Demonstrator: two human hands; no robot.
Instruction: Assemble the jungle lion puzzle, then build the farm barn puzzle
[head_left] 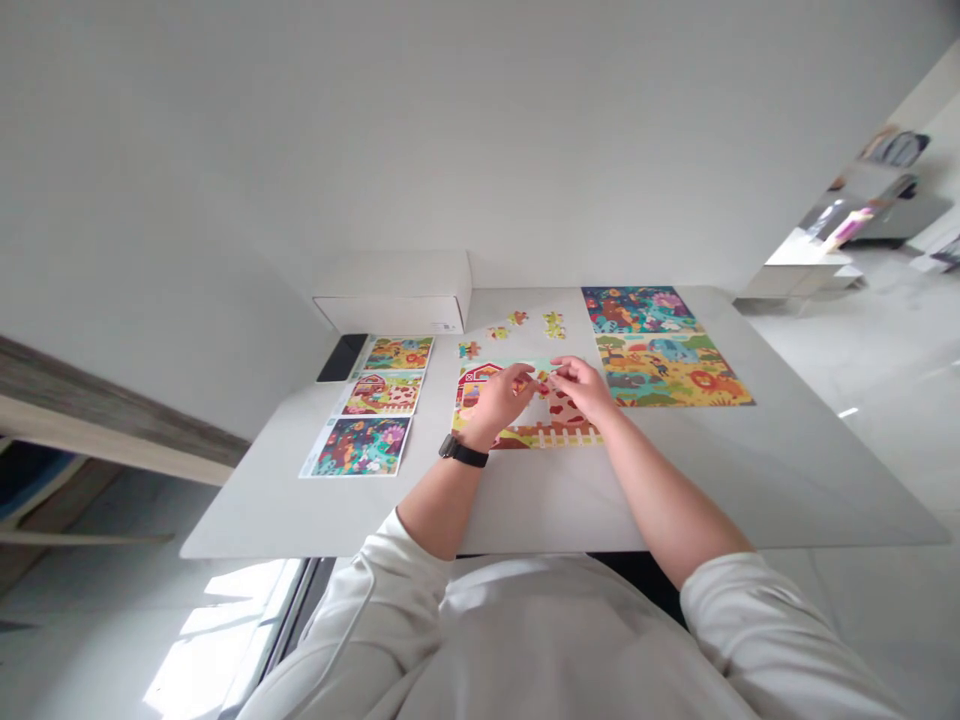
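Both hands meet over a partly assembled farm jigsaw puzzle (570, 436) with a red barn, a spotted cow and a white fence. My left hand (506, 398), with a black watch on its wrist, is closed in a pinch at a small yellow and red puzzle piece (542, 379). From the other side, my right hand (583, 388) has its thumb and forefinger pinched on the same piece. The fingers partly cover the piece and the puzzle's middle. Behind the puzzle lie loose pieces: a brown one (517, 317), a yellow-green cluster (554, 325) and a blue-brown one (469, 350).
To the right lie two finished puzzles, an underwater scene (637, 310) and a safari scene (671, 370). Three reference pictures (381, 394) and a black phone (343, 358) are at the left. A white box (394, 295) stands against the wall on the grey table (300, 525).
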